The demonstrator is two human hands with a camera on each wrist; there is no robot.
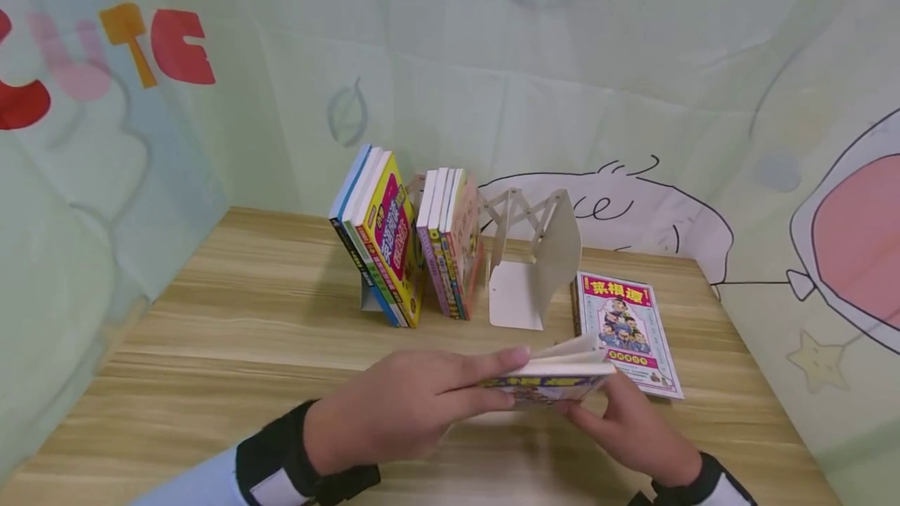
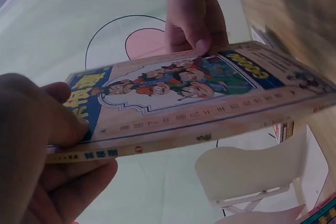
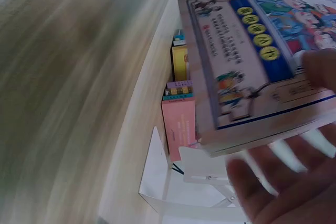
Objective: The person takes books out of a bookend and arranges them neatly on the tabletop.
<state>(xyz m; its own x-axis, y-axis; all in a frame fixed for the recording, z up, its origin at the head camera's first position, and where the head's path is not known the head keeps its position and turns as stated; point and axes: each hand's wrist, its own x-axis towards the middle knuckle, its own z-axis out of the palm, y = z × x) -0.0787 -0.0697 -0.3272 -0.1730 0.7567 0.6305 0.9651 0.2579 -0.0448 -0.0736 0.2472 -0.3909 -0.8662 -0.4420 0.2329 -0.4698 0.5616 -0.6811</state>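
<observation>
Both hands hold one thin paperback book (image 1: pixel 551 390) above the front of the table. Its cover, seen in the left wrist view, has a blue title band and a group of cartoon figures. My left hand (image 1: pixel 401 408) pinches the title end, thumb on the cover and fingers behind. At the right side, my right hand (image 1: pixel 636 432) holds the edge with its thumb (image 3: pixel 320 69) on the cover and its fingers on the other side. Some pages look slightly lifted in the head view. A book with a magenta title band (image 1: pixel 622 326) lies flat beyond the right hand.
A white folding book rack (image 1: pixel 516 295) stands near the back wall, one section holding no books. Left of that section, thin books (image 1: pixel 446 244) stand upright, and taller books (image 1: pixel 380 236) lean beside them. A printed cloth (image 1: pixel 436 61) hangs behind the wooden table (image 1: pixel 232 318).
</observation>
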